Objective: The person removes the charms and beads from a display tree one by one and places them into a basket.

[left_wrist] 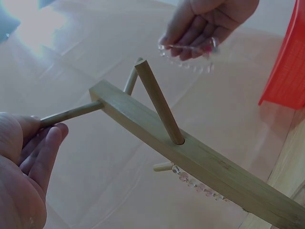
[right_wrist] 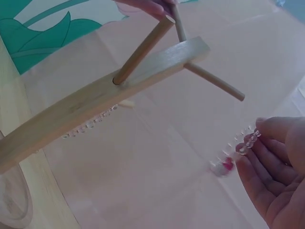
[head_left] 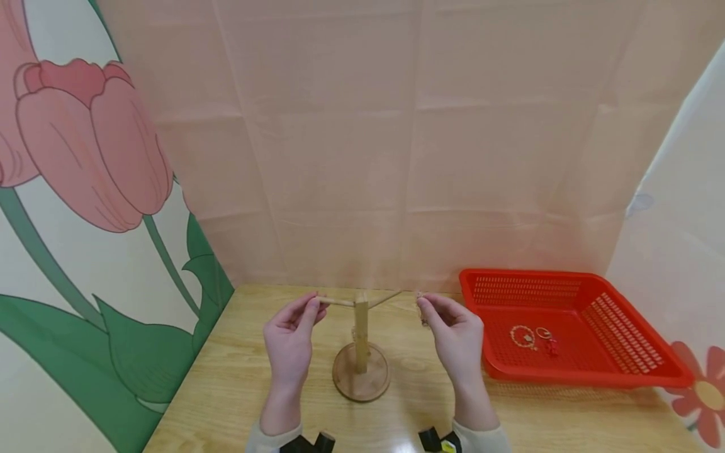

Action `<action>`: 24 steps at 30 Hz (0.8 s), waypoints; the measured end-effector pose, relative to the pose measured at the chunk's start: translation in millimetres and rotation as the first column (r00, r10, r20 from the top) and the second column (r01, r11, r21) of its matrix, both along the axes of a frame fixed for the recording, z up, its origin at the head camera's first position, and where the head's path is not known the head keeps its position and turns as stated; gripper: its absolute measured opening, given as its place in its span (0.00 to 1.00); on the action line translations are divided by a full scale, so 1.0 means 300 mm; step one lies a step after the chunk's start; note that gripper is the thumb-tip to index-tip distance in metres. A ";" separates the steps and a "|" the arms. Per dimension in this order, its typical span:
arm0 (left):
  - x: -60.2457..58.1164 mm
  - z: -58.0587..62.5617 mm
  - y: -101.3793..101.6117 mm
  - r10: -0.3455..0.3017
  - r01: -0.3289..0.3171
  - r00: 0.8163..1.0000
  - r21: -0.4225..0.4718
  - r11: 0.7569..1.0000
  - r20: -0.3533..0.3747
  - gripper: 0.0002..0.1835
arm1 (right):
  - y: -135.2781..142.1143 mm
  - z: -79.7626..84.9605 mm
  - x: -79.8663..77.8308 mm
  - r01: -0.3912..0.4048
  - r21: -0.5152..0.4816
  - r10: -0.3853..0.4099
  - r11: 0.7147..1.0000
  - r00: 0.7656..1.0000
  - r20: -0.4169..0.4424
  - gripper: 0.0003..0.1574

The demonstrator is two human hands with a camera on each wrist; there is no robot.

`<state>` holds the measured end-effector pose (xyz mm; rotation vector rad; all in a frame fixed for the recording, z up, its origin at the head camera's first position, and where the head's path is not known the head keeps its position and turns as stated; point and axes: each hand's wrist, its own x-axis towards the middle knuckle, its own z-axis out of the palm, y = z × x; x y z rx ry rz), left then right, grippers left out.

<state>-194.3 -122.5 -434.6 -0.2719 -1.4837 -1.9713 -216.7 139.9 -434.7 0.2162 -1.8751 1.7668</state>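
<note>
A wooden jewelry stand (head_left: 361, 340) with a round base and several pegs stands upright on the table. My left hand (head_left: 291, 336) pinches the end of its upper left peg (left_wrist: 71, 114) between thumb and fingers. From my right hand (head_left: 455, 333) hangs a clear beaded bracelet (right_wrist: 238, 150) with a pink-red bead, pinched between thumb and fingers. It is just beyond the tip of the upper right peg (right_wrist: 217, 82), apart from it. Another clear beaded bracelet (left_wrist: 198, 185) hangs on a lower peg at the far side of the post, partly hidden by it.
To the right stands a red plastic basket (head_left: 589, 377) with perforated sides. Inside lie a beaded bracelet (head_left: 522, 336), a small ring-shaped piece (head_left: 543, 332) and a pink-red charm (head_left: 552, 346). A beige cloth (head_left: 340, 157) hangs behind the wooden table (head_left: 215, 390).
</note>
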 end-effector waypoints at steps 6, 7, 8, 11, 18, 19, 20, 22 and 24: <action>0.001 0.002 0.002 -0.005 0.005 1.000 0.014 1.000 0.001 0.09 | 0.006 0.000 0.003 0.004 0.040 -0.005 0.999 1.000 0.013 0.07; 0.002 0.004 0.003 -0.005 0.005 1.000 0.015 1.000 0.000 0.09 | 0.006 0.001 0.003 0.004 0.043 -0.004 0.999 1.000 0.014 0.07; 0.002 0.005 0.003 -0.005 0.005 1.000 0.017 1.000 -0.003 0.09 | 0.007 0.002 0.003 0.004 0.047 -0.004 0.999 1.000 0.014 0.07; 0.001 0.007 0.004 -0.005 0.005 1.000 0.019 1.000 -0.007 0.10 | 0.010 0.005 0.004 0.008 0.056 -0.009 0.998 1.000 0.012 0.07; -0.001 0.003 0.006 -0.003 0.003 1.000 0.020 1.000 -0.007 0.09 | 0.012 0.005 0.007 0.024 0.074 -0.025 0.997 1.000 0.010 0.07; -0.001 0.002 0.006 -0.003 0.003 1.000 0.019 1.000 -0.006 0.09 | 0.012 0.005 0.007 0.023 0.073 -0.024 0.997 1.000 0.009 0.07; 0.000 0.003 0.006 -0.002 0.002 1.000 0.018 1.000 -0.007 0.09 | 0.012 0.004 0.006 0.022 0.073 -0.023 0.997 1.000 0.006 0.07; 0.001 0.003 0.006 -0.001 0.001 1.000 0.020 1.000 -0.007 0.10 | 0.014 0.003 0.004 0.024 0.076 -0.024 0.997 1.000 0.004 0.07; 0.000 0.003 0.006 -0.001 0.001 1.000 0.017 1.000 -0.006 0.10 | 0.017 0.002 0.003 0.026 0.086 -0.026 0.996 1.000 0.001 0.07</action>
